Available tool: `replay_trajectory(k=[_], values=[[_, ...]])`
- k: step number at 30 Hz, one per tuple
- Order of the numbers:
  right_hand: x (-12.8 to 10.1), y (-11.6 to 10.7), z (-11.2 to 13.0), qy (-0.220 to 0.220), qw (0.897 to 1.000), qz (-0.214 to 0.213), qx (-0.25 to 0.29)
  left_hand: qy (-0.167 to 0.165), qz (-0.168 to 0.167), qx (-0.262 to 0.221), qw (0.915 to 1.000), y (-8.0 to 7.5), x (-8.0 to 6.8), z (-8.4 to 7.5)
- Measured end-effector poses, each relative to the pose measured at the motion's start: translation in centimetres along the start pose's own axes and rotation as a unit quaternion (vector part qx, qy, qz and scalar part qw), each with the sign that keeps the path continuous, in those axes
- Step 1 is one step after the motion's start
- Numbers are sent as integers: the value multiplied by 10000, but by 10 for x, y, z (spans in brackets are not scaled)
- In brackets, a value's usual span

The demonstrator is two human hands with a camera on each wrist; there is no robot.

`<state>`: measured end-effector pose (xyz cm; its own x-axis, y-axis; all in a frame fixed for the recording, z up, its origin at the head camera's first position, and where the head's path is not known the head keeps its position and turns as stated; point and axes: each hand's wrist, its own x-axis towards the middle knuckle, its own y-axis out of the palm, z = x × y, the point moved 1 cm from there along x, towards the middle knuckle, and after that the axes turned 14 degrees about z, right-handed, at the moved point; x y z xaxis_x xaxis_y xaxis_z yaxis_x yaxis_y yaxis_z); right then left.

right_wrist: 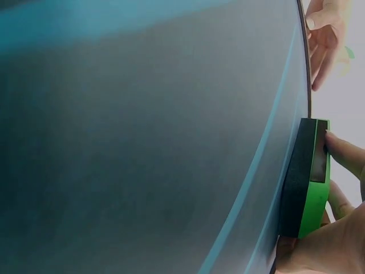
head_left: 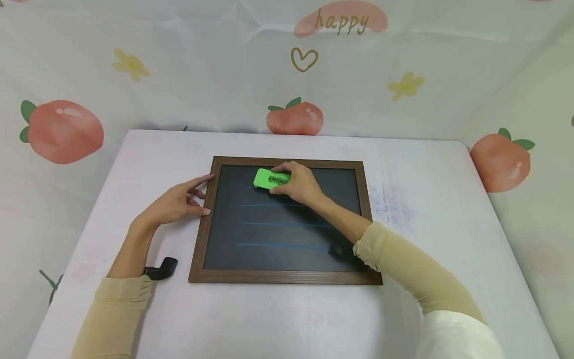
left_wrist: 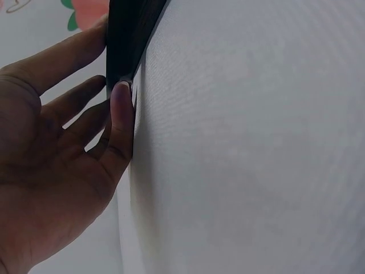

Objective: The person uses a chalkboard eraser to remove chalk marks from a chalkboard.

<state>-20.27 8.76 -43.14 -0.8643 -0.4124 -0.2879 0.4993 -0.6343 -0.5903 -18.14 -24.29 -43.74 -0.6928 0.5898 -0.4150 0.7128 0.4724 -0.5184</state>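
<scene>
A small blackboard (head_left: 269, 259) in a brown wooden frame (head_left: 287, 277) lies on the table. Several blue lines (head_left: 269, 224) run across its dark surface. Near the board's top edge, my right hand (head_left: 302, 184) grips a bright green eraser (head_left: 264, 178) between thumb and fingers. In the right wrist view, the eraser's black underside (right_wrist: 293, 182) faces the board, close to or touching it. My left hand (head_left: 172, 204) touches the frame's left side with its thumb and fingertips. The left wrist view shows the thumb (left_wrist: 121, 108) against the frame's edge, fingers spread loosely.
The white table (head_left: 287, 319) has a bluish smudge (head_left: 394, 207) right of the board. Behind it hangs a pale cloth backdrop (head_left: 215, 75) printed with peaches and flowers. Black wrist devices show at the left wrist (head_left: 162, 269) and right wrist (head_left: 341, 251).
</scene>
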Motion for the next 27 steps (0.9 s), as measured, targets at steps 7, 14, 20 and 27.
replay_trajectory(k=[7, 14, 20, 27], values=[[8, 4, 6, 3, 9999, 82, -107, -45, 13, -14, 10000, 0, 0, 0], [12, 14, 15, -33, 10000, 52, -56, -35, 28, -28, 10000, 0, 0, 0], [17, 22, 26, -160, 9998, 141, -42, -38, -20, -13, 10000, -1, -1, 1], [18, 26, 30, -366, 9986, 297, -232, -68, -21, -14, 10000, 1, 0, 1]])
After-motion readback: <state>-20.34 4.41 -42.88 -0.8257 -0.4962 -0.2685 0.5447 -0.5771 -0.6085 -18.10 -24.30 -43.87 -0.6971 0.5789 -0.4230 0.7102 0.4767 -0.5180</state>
